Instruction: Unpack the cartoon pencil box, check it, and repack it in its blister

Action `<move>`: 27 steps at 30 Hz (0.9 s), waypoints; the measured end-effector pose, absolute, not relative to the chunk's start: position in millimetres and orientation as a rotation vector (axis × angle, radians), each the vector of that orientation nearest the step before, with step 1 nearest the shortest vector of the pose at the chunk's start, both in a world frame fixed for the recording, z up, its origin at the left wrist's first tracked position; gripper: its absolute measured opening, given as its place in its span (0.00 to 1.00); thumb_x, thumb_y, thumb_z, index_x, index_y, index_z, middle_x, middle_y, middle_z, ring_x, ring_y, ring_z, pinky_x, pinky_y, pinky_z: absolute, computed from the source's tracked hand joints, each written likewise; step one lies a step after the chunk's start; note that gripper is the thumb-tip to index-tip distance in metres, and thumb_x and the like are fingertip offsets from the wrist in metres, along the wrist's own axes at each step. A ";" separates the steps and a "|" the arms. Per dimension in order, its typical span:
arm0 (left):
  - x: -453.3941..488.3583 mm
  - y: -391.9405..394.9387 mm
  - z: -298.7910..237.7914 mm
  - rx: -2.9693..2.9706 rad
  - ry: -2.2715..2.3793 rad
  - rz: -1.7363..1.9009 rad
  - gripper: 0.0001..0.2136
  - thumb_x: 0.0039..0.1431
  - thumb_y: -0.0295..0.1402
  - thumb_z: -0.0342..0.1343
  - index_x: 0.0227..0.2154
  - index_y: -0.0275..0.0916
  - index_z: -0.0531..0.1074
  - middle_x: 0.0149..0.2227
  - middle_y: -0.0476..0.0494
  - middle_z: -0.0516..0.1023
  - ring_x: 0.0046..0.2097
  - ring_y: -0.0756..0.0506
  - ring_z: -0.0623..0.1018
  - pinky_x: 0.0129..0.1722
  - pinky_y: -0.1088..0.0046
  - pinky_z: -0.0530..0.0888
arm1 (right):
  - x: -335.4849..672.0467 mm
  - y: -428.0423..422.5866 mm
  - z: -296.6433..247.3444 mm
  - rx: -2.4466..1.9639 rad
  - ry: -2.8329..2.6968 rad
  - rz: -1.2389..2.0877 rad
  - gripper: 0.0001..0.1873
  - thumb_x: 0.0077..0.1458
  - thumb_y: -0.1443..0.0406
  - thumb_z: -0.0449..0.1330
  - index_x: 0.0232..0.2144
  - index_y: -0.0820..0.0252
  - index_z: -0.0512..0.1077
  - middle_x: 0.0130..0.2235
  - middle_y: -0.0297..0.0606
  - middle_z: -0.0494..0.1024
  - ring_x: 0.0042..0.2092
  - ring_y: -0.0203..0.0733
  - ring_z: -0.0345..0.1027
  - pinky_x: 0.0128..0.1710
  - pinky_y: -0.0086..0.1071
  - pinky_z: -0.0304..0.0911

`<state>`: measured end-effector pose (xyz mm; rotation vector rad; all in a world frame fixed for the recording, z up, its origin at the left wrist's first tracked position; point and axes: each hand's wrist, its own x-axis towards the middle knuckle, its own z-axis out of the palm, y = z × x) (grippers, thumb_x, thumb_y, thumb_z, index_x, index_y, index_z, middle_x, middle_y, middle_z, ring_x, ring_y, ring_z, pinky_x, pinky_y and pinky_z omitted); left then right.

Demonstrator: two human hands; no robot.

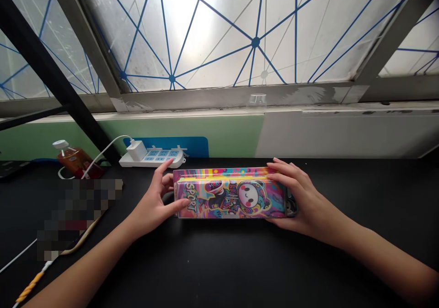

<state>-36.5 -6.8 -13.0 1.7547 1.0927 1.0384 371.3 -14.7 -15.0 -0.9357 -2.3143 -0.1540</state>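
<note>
A colourful pencil case [226, 198], long and boxy, is held between my two hands over the black desk. A cartoon bear figure and the word "SPORT" are printed sideways on the side facing me. My left hand [156, 198] grips its left end, thumb on the printed face, with the index finger raised off it. Around the right end curls my right hand [305, 203], fingers over the top edge and thumb underneath. Next to that palm, a dark round part shows at the case's right end. Whether its underside touches the desk I cannot tell.
At the back left lies a white power strip [151, 161] with a plugged-in charger [137, 150] and cable. A bottle of reddish-brown drink [77, 159] leans beside it. A blurred-out device lies left of my left forearm. Behind the black desk [219, 262] are a low wall and window.
</note>
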 end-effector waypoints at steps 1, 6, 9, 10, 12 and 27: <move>-34.8 -5.8 -13.0 1.642 1.069 1.019 0.46 0.65 0.45 0.69 0.74 0.54 0.44 0.61 0.36 0.77 0.59 0.32 0.81 0.61 0.45 0.76 | 371.8 -14.7 -16.7 -0.952 -2.300 -0.096 0.45 0.57 0.49 0.72 0.69 0.50 0.58 0.73 0.54 0.61 0.76 0.67 0.49 0.72 0.65 0.50; -29.2 -3.7 -11.5 1.483 1.063 1.012 0.44 0.59 0.47 0.73 0.70 0.46 0.53 0.56 0.34 0.82 0.56 0.31 0.83 0.54 0.50 0.82 | 375.1 -8.4 -25.3 -1.234 -1.960 0.523 0.57 0.51 0.42 0.73 0.73 0.44 0.50 0.77 0.53 0.50 0.73 0.72 0.54 0.65 0.62 0.67; -28.1 -4.3 -10.4 1.539 1.099 1.039 0.46 0.58 0.49 0.73 0.71 0.45 0.52 0.55 0.35 0.83 0.55 0.32 0.84 0.55 0.50 0.81 | 376.1 -2.9 -23.7 -1.264 -1.730 1.000 0.53 0.58 0.47 0.71 0.73 0.46 0.46 0.69 0.55 0.68 0.59 0.64 0.77 0.53 0.54 0.80; -27.9 -4.9 -10.1 1.560 1.110 1.059 0.46 0.58 0.49 0.73 0.71 0.46 0.52 0.54 0.35 0.84 0.55 0.32 0.84 0.55 0.51 0.81 | 376.0 -2.3 -21.4 -1.225 -1.691 1.074 0.53 0.58 0.48 0.72 0.73 0.47 0.46 0.65 0.53 0.73 0.56 0.61 0.80 0.50 0.51 0.82; -28.0 -6.4 -9.4 1.612 1.129 1.107 0.44 0.57 0.49 0.73 0.69 0.45 0.56 0.54 0.38 0.84 0.55 0.34 0.84 0.57 0.52 0.80 | 375.8 -3.3 -14.9 -1.176 -1.689 1.010 0.51 0.56 0.48 0.73 0.70 0.48 0.50 0.59 0.49 0.79 0.52 0.59 0.82 0.46 0.47 0.83; -44.6 -16.3 7.1 2.239 1.048 0.628 0.25 0.63 0.39 0.67 0.61 0.47 0.68 0.70 0.34 0.71 0.69 0.30 0.73 0.65 0.50 0.72 | 389.6 -17.1 17.3 -0.917 -2.425 -0.019 0.26 0.57 0.49 0.72 0.57 0.41 0.80 0.48 0.34 0.89 0.42 0.52 0.84 0.46 0.47 0.78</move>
